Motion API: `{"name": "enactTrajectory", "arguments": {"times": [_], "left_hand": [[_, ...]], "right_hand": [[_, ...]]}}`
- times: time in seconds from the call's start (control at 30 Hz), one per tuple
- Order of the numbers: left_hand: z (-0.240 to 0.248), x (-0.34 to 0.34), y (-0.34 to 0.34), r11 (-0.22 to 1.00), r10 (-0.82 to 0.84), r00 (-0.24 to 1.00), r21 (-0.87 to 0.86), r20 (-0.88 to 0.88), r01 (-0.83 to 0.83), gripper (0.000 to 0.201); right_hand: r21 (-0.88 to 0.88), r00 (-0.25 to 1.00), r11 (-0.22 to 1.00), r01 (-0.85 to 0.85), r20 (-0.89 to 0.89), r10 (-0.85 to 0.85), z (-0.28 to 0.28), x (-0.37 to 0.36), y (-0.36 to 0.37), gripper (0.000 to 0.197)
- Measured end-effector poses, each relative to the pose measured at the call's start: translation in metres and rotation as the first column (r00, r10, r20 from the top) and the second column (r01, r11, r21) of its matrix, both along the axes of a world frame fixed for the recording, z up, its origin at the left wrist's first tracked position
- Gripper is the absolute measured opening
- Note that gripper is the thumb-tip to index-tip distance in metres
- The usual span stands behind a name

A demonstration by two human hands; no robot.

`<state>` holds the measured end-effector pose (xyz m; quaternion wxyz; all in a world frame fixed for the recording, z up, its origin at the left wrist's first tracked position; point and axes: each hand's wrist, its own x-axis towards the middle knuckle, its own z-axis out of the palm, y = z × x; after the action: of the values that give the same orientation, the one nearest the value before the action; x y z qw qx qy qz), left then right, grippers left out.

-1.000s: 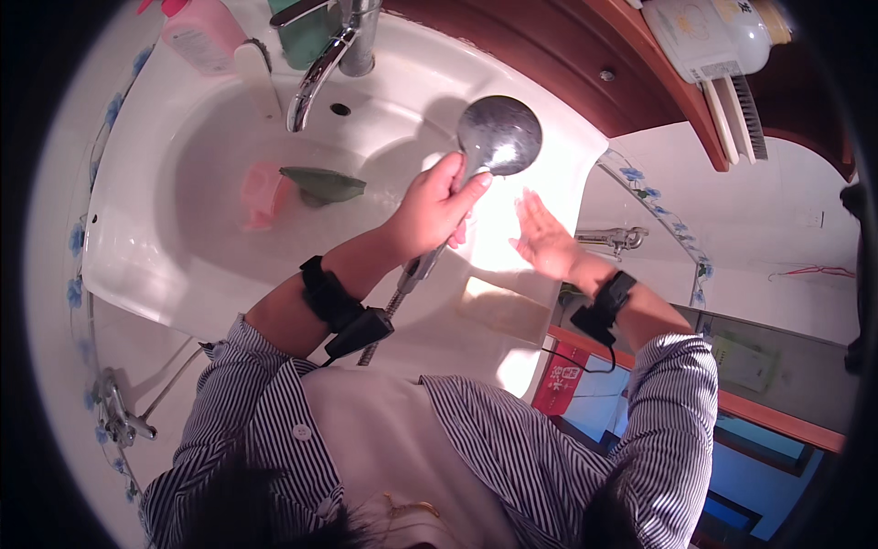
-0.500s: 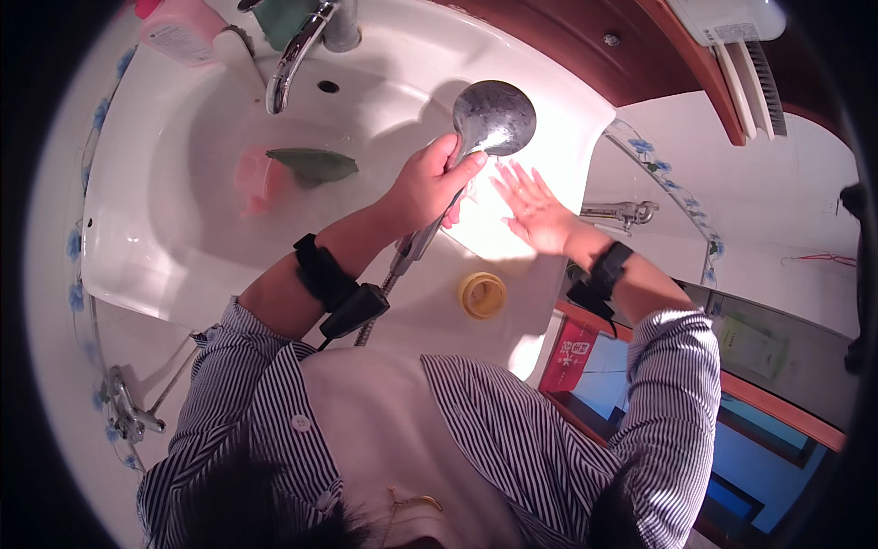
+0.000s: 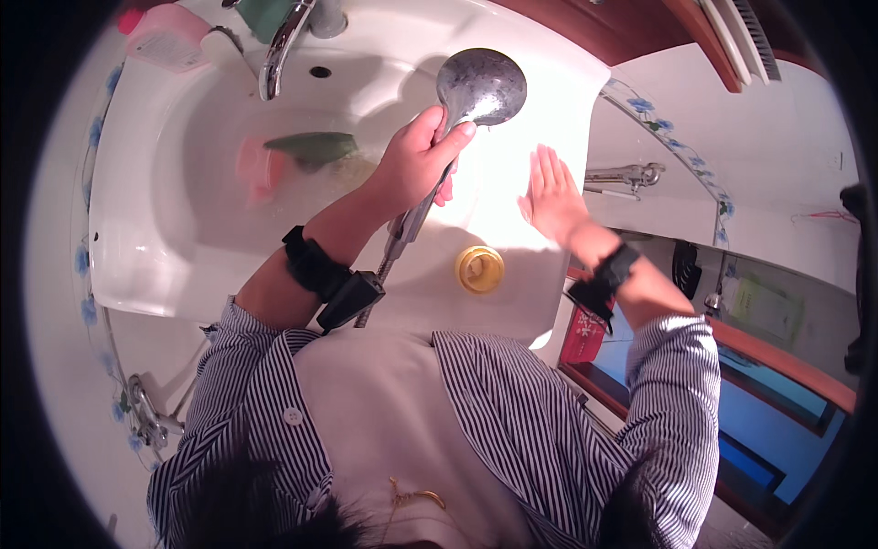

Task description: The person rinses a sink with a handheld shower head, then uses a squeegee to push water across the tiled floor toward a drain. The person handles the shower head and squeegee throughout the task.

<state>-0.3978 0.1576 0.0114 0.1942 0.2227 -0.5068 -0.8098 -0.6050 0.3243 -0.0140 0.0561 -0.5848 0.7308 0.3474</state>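
I see the left hand [image 3: 412, 166] holding the shower head [image 3: 482, 88] over the right side of the sink [image 3: 146, 261], round end pointing away from the body. The right hand [image 3: 555, 203], flat and empty, is nearby.

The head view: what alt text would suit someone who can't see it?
A person's left hand grips a silvery shower head over a white washbasin, while the open right hand is by its brightly lit right side. A round yellow container sits nearby; a pink item and a green item lie inside the washbasin.
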Motion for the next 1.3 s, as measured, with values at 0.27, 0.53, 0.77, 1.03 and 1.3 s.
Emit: {"name": "enactTrajectory", "arguments": {"times": [0.27, 0.53, 0.77, 1.03, 1.3], "left_hand": [[0.007, -0.004, 0.014, 0.987, -0.157, 0.987, 0.044, -0.026, 0.158, 0.024], [0.002, -0.026, 0.015, 0.993, -0.122, 0.982, -0.015, -0.142, 0.121, 0.023], [-0.001, -0.033, 0.011, 0.994, -0.091, 0.989, 0.054, -0.114, 0.098, 0.032], [0.0, -0.048, 0.008, 0.993, -0.115, 0.978, 0.018, -0.173, 0.12, 0.025], [-0.011, -0.063, 0.016, 0.988, -0.101, 0.975, 0.095, -0.199, 0.122, 0.025]], "right_hand": [[0.015, 0.977, 1.0, -0.024, -0.213, 0.026, 0.025, -0.018, -0.037, 0.061], [-0.049, 0.992, 0.999, 0.012, -0.128, -0.018, 0.016, 0.024, 0.012, 0.056], [-0.142, 0.982, 0.99, -0.011, -0.188, -0.016, 0.015, -0.015, -0.026, 0.057], [-0.221, 0.997, 0.975, -0.016, -0.075, 0.0, 0.01, 0.026, -0.003, 0.057], [0.053, 0.983, 0.993, 0.102, -0.158, -0.093, 0.015, -0.032, -0.049, 0.058]]}}
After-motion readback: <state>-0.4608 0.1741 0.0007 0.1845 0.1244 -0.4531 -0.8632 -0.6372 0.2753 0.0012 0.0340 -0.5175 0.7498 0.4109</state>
